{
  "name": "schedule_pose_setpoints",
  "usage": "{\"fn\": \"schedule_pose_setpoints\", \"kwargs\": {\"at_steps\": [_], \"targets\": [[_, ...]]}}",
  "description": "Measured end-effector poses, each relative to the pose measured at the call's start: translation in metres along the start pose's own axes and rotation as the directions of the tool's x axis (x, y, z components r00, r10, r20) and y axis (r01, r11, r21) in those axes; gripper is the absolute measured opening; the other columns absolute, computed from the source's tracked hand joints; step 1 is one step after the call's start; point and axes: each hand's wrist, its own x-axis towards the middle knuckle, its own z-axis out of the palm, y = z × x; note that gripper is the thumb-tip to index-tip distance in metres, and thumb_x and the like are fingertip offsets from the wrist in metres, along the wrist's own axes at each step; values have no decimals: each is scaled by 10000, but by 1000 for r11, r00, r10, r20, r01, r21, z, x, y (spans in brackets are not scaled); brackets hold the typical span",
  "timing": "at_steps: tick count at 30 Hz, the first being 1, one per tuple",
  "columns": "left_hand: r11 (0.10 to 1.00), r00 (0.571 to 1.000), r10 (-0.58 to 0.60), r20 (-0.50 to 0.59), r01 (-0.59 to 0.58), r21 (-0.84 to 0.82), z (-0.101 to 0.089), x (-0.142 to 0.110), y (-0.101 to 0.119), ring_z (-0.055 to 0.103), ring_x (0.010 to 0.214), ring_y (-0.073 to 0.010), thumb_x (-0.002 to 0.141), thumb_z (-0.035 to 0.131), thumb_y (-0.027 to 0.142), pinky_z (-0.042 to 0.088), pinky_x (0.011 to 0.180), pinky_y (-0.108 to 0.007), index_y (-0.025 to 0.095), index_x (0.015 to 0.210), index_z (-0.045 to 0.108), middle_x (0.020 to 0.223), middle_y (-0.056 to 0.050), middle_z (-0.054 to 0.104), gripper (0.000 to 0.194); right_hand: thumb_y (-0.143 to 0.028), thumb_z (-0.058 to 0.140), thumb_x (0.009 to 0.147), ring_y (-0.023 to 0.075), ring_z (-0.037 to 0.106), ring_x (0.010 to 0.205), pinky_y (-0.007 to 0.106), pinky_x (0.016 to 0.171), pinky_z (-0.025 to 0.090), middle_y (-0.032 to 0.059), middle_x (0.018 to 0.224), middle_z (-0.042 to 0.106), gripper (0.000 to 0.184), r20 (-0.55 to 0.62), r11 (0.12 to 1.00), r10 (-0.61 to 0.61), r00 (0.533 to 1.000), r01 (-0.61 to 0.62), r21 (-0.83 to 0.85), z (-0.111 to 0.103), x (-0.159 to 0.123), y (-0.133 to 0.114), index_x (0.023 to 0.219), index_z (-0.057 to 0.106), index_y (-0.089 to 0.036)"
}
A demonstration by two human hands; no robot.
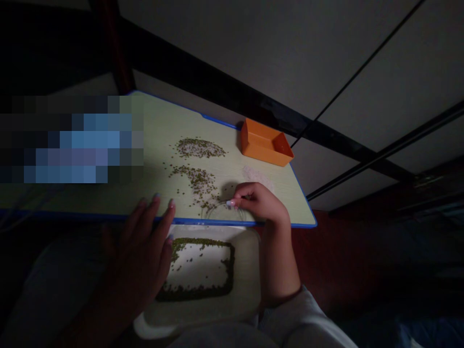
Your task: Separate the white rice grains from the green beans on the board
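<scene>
My right hand [250,200] pinches the rim of a clear round lid-like piece [219,207] at the near edge of the pale table. Its exact kind is hard to make out in the dim light. Small green beans [202,182] lie scattered beside and behind it. Farther back is a heap of green beans mixed with white grains [201,147]. My left hand [147,246] is open, fingers spread, at the table edge and over the left side of a white tub [250,270]. Green beans [197,292] line the tub's bottom edges.
An orange open box [266,157] stands at the far right of the table [152,116]. A patch of white grains [258,178] lies in front of it. A blue edging rims the table. Cabinet panels [290,58] rise behind. The left side is blurred by large pixels.
</scene>
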Motion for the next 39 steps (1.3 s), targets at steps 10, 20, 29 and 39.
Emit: {"fn": "schedule_pose_setpoints", "kwargs": {"at_steps": [10, 20, 29, 39], "targets": [[1000, 1000, -6, -17, 6, -4, 0, 0, 0, 255, 1428, -275, 882, 254, 268, 216, 1082, -707, 230, 1367, 360, 1522, -113, 338, 498, -324, 584, 851, 97, 483, 623, 229, 626, 361, 7, 637, 573, 293, -41, 999, -1, 999, -1, -52, 1, 3, 0, 633, 618, -132], [1000, 1000, -6, -24, 5, -16, 0, -1, -1, 262, 1427, -275, 886, 246, 276, 207, 1063, -740, 252, 1370, 351, 1521, -105, 342, 495, -349, 574, 868, 88, 466, 595, 224, 597, 342, 5, 630, 568, 319, -71, 995, -20, 997, 13, -102, 9, 11, -4, 641, 617, -130], [1000, 1000, 2, -23, -3, -15, 0, -1, -3, 249, 1432, -264, 885, 249, 262, 186, 1064, -750, 257, 1377, 335, 1531, -99, 325, 500, -352, 577, 858, 93, 464, 609, 217, 604, 357, -6, 614, 535, 317, -30, 999, -11, 999, 10, -38, 4, 6, -5, 624, 589, -139], [999, 1000, -30, -2, 30, -43, -3, -1, 0, 257, 1431, -265, 885, 243, 278, 182, 1072, -742, 254, 1364, 359, 1524, -93, 342, 493, -310, 566, 856, 92, 481, 589, 222, 607, 367, 10, 612, 582, 304, -106, 994, 64, 992, -73, -79, -5, -8, 4, 616, 624, -134]]}}
